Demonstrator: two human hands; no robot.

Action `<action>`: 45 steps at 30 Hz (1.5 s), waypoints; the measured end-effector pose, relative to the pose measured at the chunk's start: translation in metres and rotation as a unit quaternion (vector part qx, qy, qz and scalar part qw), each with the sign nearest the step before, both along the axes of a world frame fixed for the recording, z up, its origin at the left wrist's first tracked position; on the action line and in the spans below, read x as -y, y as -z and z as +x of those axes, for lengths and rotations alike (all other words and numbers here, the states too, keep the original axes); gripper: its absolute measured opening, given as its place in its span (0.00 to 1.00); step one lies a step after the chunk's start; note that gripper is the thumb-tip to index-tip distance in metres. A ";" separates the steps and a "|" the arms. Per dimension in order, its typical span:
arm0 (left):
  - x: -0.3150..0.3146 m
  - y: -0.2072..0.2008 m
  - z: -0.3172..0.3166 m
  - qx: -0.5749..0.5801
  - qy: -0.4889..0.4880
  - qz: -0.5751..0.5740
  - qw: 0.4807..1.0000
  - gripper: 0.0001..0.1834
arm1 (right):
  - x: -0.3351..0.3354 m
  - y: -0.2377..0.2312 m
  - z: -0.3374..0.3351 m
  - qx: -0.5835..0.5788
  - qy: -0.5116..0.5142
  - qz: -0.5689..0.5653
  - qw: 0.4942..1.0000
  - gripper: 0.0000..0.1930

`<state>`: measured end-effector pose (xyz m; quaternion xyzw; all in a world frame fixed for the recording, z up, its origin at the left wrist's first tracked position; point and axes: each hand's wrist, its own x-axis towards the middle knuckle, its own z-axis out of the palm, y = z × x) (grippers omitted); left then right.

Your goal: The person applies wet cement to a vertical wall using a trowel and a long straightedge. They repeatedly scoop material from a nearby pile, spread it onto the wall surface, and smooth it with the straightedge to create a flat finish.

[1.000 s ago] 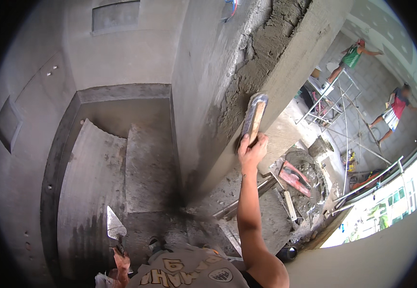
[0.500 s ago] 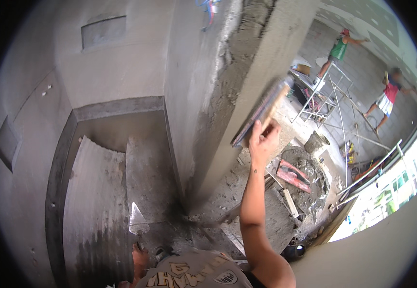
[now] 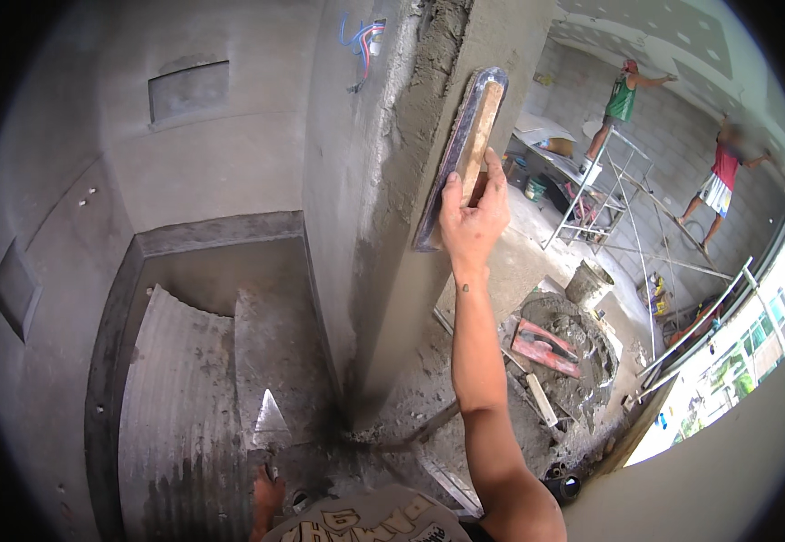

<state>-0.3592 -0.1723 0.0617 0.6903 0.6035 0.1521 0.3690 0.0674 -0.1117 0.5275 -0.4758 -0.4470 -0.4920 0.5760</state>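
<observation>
My right hand [image 3: 476,217] grips the wooden handle of a long plastering float [image 3: 461,158]. The float's flat face lies against the freshly plastered end of a wall [image 3: 408,294], slanting along it. Low at the left, my left hand [image 3: 267,495] is closed round the handle of a pointed trowel [image 3: 270,423], its blade pointing up and away from me. The trowel is apart from the wall. Rough wet mortar shows along the wall's corner, left of the float.
A red float [image 3: 546,349] rests on a heap of wet mortar [image 3: 591,361] by a bucket [image 3: 589,284]. Corrugated sheet [image 3: 180,379] lies at left. Wires [image 3: 365,45] stick out of the wall. Two people stand on scaffolding [image 3: 605,199] at the back right.
My right hand has moved the float up and slightly left along the wall. The left hand and trowel have shifted slightly right in the view, which has also shifted a little.
</observation>
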 end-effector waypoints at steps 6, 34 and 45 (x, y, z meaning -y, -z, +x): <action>0.003 -0.013 0.001 0.020 -0.022 -0.042 0.999 0.34 | 0.006 0.000 -0.009 -0.038 -0.024 -0.024 0.999 0.23; 0.071 -0.212 0.248 0.287 0.381 -0.350 0.806 0.22 | 0.241 0.275 0.020 -0.352 0.017 -0.089 0.931 0.21; 0.100 -0.229 0.284 0.299 0.416 -0.397 0.762 0.23 | 0.299 0.320 0.056 -0.287 0.187 -0.250 0.906 0.16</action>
